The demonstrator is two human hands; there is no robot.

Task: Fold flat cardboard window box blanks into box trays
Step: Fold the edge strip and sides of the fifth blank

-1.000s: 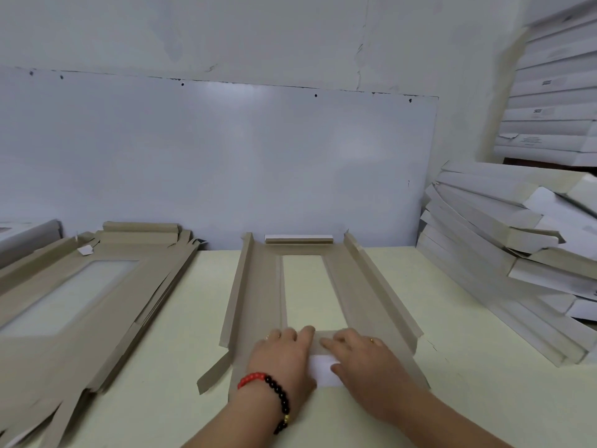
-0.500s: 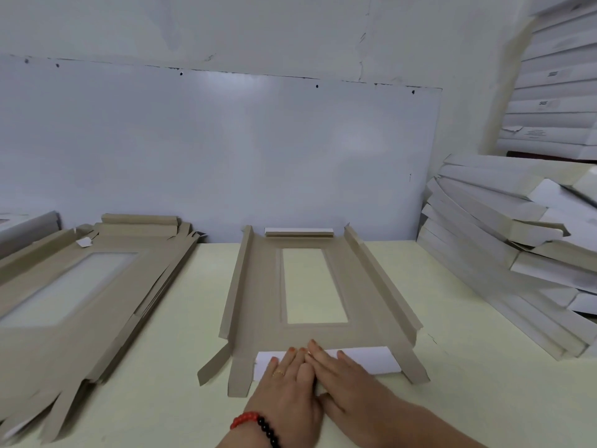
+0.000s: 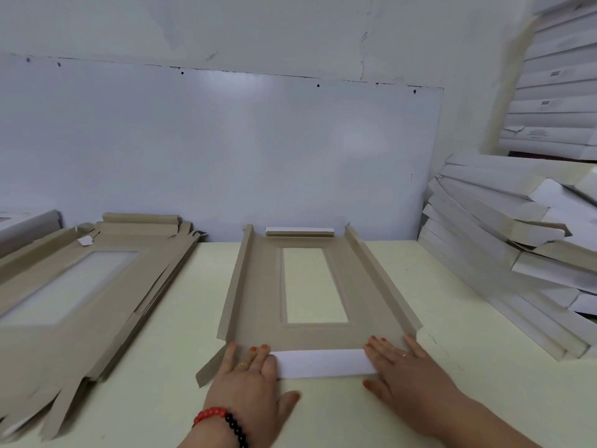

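**Near flap pressed flat at both ends**

Closest in, the left hand (image 3: 250,381) is laid flat on the table (image 3: 484,383), fingers straight and spread, a red and black bead bracelet (image 3: 223,421) worn at the wrist. It is pressed on the left end of the white flap (image 3: 324,363), which is folded over at the near edge of the box blank (image 3: 258,302). The right hand (image 3: 407,370) is set flat as well, fingers straight and a little fanned, and the flap's right end is covered by it. Between the two hands the white strip is left bare, lying flat.

Beyond the flap, the box blank is seen stretched away across the pale table, grey-brown, with a long rectangular window (image 3: 315,284) cut in its middle. Both long side walls are raised and tilted outward. A loose corner tab (image 3: 210,367) is splayed out on the table just left of the left hand. At the far end a short flap (image 3: 299,231) is folded up, its white face shown, near the wall.

Off to the left, a stack of flat blanks (image 3: 74,292) is spread on the table. To the right, folded white trays (image 3: 517,240) are piled high.
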